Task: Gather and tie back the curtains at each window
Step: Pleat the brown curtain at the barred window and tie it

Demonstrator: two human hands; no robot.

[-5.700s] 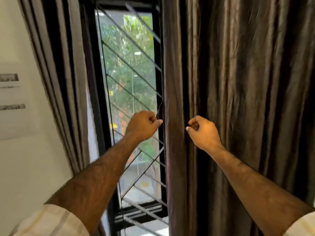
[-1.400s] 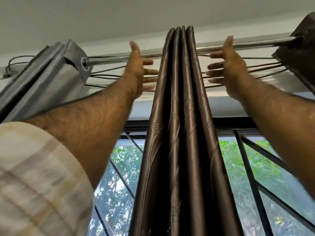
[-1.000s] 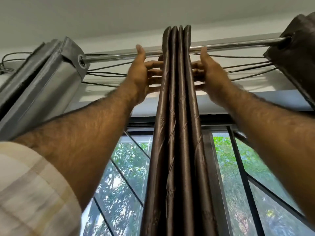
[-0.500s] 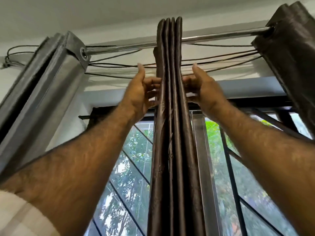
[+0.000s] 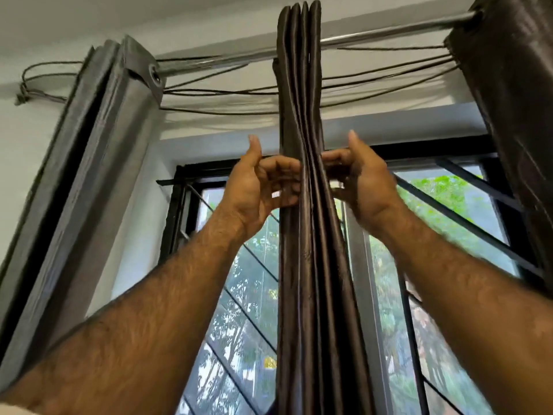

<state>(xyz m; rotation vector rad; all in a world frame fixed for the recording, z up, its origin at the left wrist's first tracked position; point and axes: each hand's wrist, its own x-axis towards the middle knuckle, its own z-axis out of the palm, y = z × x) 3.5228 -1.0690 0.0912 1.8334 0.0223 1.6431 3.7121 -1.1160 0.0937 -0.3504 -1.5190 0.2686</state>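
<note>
Nearest to you, both forearms reach up and forward toward the middle of the window. Your left hand [image 5: 257, 187] sits against the left side of the gathered brown curtain [image 5: 311, 250], thumb pointing up, fingers curled in toward the folds and touching their edge. Your right hand [image 5: 360, 178] mirrors it on the other side, thumb up, fingers bent in against the right edge of the bundle. Whether either hand has a firm hold, or only cups and presses the fabric, cannot be told from here; between them the pleats are squeezed into a narrow column.

That curtain hangs from the metal rod [image 5: 374, 32] in four tight folds and drops straight down past the window grille [image 5: 454, 217]. A grey curtain [image 5: 98, 163] is bunched at the left end of the rod and a dark curtain [image 5: 517, 94] at the right end. Thin cords [image 5: 227, 91] sag along the wall just below the rod.

Judging by this, you are in the gathering step: the panel is collected but not tied. The next move calls for one hand to close fully round the bundle and hold it compact while the other fetches a tie; none is visible in either hand.
</note>
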